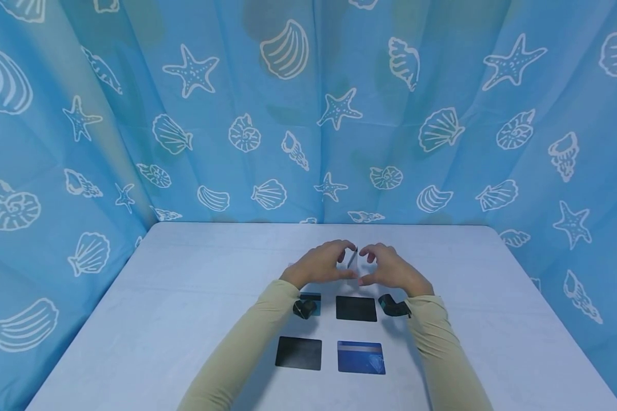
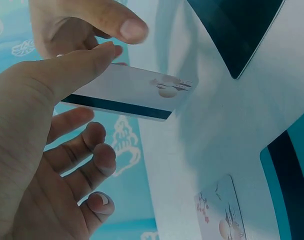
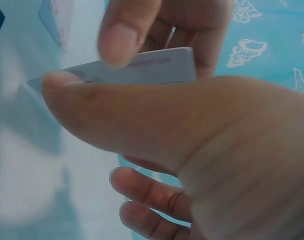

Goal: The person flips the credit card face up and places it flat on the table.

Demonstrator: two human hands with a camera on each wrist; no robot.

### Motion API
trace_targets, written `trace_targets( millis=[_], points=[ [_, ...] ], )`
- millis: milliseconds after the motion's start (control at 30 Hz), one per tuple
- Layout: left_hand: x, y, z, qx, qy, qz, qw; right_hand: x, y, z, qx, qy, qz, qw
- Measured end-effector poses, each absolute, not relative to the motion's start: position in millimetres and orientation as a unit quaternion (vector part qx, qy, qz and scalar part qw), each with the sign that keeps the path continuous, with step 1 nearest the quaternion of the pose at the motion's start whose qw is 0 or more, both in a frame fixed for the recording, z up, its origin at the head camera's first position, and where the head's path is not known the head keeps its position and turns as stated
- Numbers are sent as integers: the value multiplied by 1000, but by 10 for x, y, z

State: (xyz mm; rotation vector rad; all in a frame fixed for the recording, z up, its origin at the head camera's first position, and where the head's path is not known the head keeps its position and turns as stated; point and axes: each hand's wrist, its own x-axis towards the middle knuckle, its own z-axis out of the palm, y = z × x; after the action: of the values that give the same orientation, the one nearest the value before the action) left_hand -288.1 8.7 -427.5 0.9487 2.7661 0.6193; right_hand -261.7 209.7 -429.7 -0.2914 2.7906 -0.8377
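Observation:
Near the middle of the table my left hand (image 1: 323, 264) pinches a white bank card (image 2: 137, 90) that stands on edge. A dark stripe and a small print show on its face. In the left wrist view my left thumb (image 2: 77, 70) lies on the card, the other fingers curved below it. My right hand (image 1: 391, 269) is cupped on the card's other side, thumb (image 2: 134, 30) apart from it. In the right wrist view my right thumb hides part of the card, and whether an index fingertip touches it is unclear.
Closer in lie a black card (image 1: 356, 309), another dark card (image 1: 298, 353), a blue card (image 1: 361, 358) and a teal striped card (image 2: 292, 190). A white printed card (image 2: 219, 210) is beside them. Black wrist cameras (image 1: 393, 306) sit below my hands. A shell-patterned curtain (image 1: 298, 114) surrounds the table.

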Motion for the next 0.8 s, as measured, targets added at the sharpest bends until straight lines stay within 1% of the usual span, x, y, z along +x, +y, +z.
trace_targets(
  millis=[300,567,800],
  points=[
    [-2862,76,-4275,321,917,223,81,-2685,2113,-4441,-124,942,-293,107],
    [-2856,73,-4286,340,907,237,74,-2703,2071,-4529,-136,936,-304,116],
    [-2871,67,-4295,352,901,245,68,-2699,2022,-4548,-129,933,-315,114]
  ],
)
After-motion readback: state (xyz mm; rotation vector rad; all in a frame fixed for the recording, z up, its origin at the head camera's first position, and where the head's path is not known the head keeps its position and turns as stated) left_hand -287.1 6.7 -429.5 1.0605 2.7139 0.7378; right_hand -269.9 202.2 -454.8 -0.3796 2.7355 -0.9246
